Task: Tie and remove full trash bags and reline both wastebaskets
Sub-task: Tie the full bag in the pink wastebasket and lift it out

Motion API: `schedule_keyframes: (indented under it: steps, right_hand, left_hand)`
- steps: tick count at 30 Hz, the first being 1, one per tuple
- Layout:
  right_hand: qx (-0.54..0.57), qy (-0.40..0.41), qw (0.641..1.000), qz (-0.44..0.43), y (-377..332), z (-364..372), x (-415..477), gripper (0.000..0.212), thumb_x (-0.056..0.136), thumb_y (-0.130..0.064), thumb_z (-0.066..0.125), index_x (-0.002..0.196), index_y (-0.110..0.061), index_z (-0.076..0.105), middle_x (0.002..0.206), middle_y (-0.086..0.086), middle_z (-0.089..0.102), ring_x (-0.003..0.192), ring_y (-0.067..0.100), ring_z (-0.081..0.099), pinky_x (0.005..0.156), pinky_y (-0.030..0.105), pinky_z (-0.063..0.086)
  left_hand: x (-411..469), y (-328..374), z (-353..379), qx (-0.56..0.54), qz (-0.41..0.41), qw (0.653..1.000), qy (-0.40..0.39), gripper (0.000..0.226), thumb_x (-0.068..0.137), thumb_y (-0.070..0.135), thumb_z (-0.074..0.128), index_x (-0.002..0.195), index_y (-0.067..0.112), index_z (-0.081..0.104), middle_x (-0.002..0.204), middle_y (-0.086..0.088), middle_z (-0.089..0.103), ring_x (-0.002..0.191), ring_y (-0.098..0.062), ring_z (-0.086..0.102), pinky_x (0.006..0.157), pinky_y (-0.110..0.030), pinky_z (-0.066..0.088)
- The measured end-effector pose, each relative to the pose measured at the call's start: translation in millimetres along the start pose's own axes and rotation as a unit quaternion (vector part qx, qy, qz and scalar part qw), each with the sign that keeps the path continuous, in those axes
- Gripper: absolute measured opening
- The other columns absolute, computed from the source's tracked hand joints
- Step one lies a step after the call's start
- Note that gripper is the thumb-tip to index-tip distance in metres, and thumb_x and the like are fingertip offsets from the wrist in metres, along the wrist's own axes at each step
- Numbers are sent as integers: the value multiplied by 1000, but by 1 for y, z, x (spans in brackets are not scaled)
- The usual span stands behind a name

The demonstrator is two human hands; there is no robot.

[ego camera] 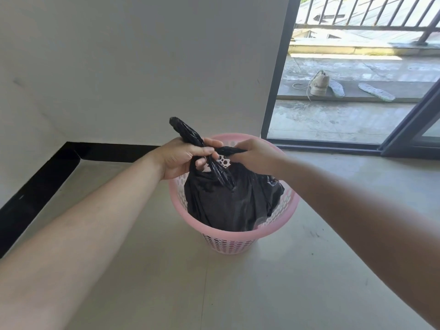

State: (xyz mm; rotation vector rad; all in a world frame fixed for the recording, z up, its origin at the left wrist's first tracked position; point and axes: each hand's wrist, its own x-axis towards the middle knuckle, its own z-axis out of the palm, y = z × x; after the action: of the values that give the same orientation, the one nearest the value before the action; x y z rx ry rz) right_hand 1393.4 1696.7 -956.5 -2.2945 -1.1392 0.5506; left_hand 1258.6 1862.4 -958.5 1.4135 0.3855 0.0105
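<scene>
A pink perforated wastebasket (228, 241) stands on the pale tiled floor near the wall. Inside it sits a full black trash bag (226, 206), its top gathered into two twisted handles. My left hand (185, 158) is closed around one handle, whose end sticks up past my fist. My right hand (254, 156) pinches the other handle, pulled sideways across the first just above the basket's rim. The two handles cross between my hands. Only one wastebasket is in view.
A white wall with a black skirting (59, 167) runs behind and to the left. At the right, a dark-framed sliding door (404, 136) opens to a balcony with a shoe (319, 84), two insoles and a railing.
</scene>
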Motion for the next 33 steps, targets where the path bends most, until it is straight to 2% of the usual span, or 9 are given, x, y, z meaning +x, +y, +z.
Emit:
schedule_keyframes:
  steps: [6,9,14,17,19,23,25,30,33]
  right_hand:
    - [28,7,1000,10,7,-6,0,26,91,-38,62,85,-14,71,62,-5,51,59,13,49,58,29,36]
    - [30,-18,999,29,5,-5,-6,25,91,-44,62,79,-24,70,53,-12,50,49,7,47,48,22,33]
    - [34,-70,996,33,-3,2,-12,29,94,-49,60,78,-25,66,63,-8,51,60,9,48,53,22,32]
    - [51,-121,988,80,-3,4,-13,27,95,-45,59,108,-23,68,96,-11,56,91,12,53,82,25,37]
    - [214,-184,951,129,1,1,-13,36,94,-36,59,123,-16,63,116,-1,64,107,19,59,99,35,43]
    - [417,-96,891,150,5,-3,-7,61,82,-58,62,131,-22,55,125,5,60,103,21,62,75,33,44]
    - [450,-70,881,125,1,-3,-4,75,78,-72,62,138,-27,50,128,0,60,113,19,60,81,33,48]
    - [539,71,835,80,-17,-3,3,25,102,-36,51,109,-16,65,116,3,68,115,23,64,99,41,53]
    - [671,134,718,127,-32,-4,7,32,105,-23,39,107,-3,63,115,15,72,100,28,70,99,43,53]
  left_hand:
    - [9,7,12,13,-21,998,61,21,97,-2,54,115,0,64,89,-12,71,74,-19,71,75,-30,60]
    - [14,4,18,-35,18,989,142,14,91,-10,58,99,-3,67,94,-14,69,81,-21,70,80,-28,59]
    - [21,6,22,-181,78,959,201,35,84,-23,44,76,7,59,72,-7,58,76,-24,63,87,-39,54]
    - [23,7,21,-238,76,949,194,36,83,-24,39,72,8,51,63,-5,56,69,-25,63,80,-38,57]
    - [21,8,20,-249,60,948,188,35,83,-21,36,72,10,47,63,-6,52,65,-25,63,69,-34,58]
    - [14,9,22,-225,41,963,145,30,78,-14,31,70,13,43,68,-6,48,63,-24,63,67,-34,56]
    - [10,10,27,-203,38,971,116,28,77,-10,29,69,13,41,69,-6,48,64,-24,62,65,-34,55]
    - [8,15,37,-238,49,966,93,27,89,11,39,63,14,38,69,-11,59,75,-33,65,83,-42,55]
    - [14,20,40,-352,45,925,138,38,101,33,42,67,15,40,81,-17,67,77,-32,65,74,-39,58]
